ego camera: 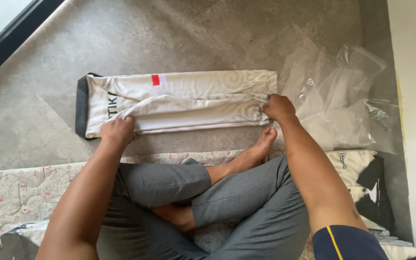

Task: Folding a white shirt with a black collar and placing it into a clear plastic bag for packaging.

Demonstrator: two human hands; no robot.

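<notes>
Folding the white shirt (179, 101) on the floor, both hands (117, 131) pinching its near edge, left (117, 131) and right (278, 107); next, probably folding across.

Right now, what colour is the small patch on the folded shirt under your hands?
Red, on the folded shirt, which is white with a faint swirl pattern; the head view shows the patch.

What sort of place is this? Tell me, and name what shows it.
Probably a room in a home, used for folding clothes on the floor: a speckled grey floor, a quilted floral mat under the seated person, and clear plastic garment bags beside the folded white shirt.
</notes>
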